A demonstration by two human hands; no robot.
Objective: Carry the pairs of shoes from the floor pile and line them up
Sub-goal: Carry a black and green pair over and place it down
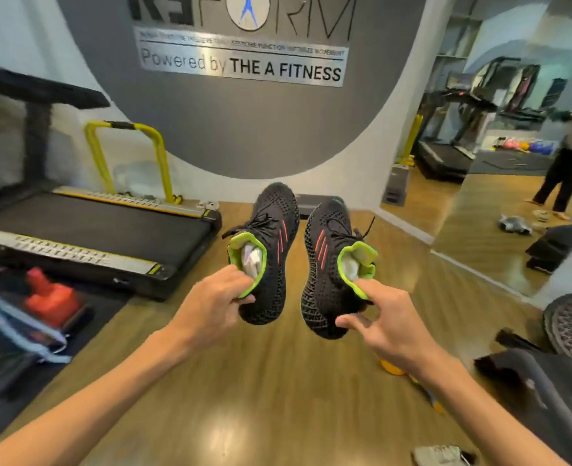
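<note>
I hold a pair of black knit sneakers with red stripes and lime-green collars up in the air over the wooden floor. My left hand (215, 299) pinches the heel collar of the left shoe (271, 250). My right hand (383, 322) pinches the heel collar of the right shoe (328, 264), index finger on the green rim. Both shoes point toes away from me, with white paper stuffed inside. A grey shoe (441, 455) lies on the floor at the bottom edge.
A treadmill (86, 237) stands on the left, with a yellow hurdle (126, 156) behind it and a red kettlebell (51, 297) on a black mat. A wall mirror (499, 156) on the right reflects a person. Dark equipment (553, 375) sits at the right.
</note>
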